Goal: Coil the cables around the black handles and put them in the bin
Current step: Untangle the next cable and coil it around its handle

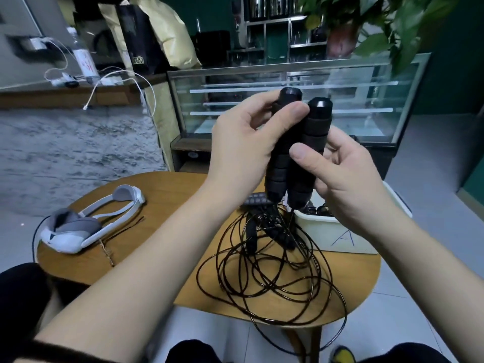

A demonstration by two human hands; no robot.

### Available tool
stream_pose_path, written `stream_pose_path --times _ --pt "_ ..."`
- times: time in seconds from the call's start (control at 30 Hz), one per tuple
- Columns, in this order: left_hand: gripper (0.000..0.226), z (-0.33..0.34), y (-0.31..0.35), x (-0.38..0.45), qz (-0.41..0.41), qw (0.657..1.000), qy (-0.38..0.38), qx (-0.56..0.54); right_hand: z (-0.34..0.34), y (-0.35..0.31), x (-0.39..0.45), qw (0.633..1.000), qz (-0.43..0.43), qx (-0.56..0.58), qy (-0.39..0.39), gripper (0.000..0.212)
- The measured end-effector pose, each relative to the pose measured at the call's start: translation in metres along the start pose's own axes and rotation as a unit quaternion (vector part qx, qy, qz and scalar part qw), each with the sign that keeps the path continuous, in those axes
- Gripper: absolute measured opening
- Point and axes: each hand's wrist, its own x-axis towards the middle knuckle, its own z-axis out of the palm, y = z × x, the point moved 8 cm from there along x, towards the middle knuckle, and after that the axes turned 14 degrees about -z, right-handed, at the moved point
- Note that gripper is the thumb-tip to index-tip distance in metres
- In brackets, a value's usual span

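Black foam is filling both hands: the two black handles (296, 150) are standing side by side, nearly upright, long axes running from the caps at the top down to the cable ends below the palms. The left hand (243, 142) is wrapping its fingers and thumb around the left handle, while the right hand (340, 174) is pinching the right handle lower down, thumb across its front. The cables (267, 271) are hanging straight down from the handles' lower ends and lying uncoiled in loose tangled loops on the wooden desk (162, 200), directly beneath and slightly nearer the body than the hands; one loop is spilling over the desk's near edge. The bin (337, 234) is sitting just below the right hand, closer to that hand than to the left. More dark handles are lying among the loops. To the left of the hands, a white headset (89, 224) is resting well apart, leaving open room there for winding.
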Motion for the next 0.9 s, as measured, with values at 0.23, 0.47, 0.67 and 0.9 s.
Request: stream_pose_path --times 0.23,0.47,0.67,0.9 --pt "0.018 0.015 0.007 0.001 -0.008 0.999 0.026 -0.034 -0.006 -0.022 0.0 0.993 -0.028 -0.11 0.0 0.018" --pt "0.08 0.065 -0.045 -0.01 -0.171 0.96 -0.182 -0.129 -0.02 -0.025 0.006 0.996 0.008 -0.085 0.038 0.023" --pt "0.055 0.083 -0.054 -0.029 -0.217 0.903 -0.299 -0.218 -0.028 -0.033 0.004 0.976 -0.006 -0.216 0.022 0.021" --pt "0.022 0.067 -0.047 -0.02 -0.175 0.92 -0.227 -0.266 -0.026 0.017 -0.025 0.993 0.084 -0.081 0.005 0.074"
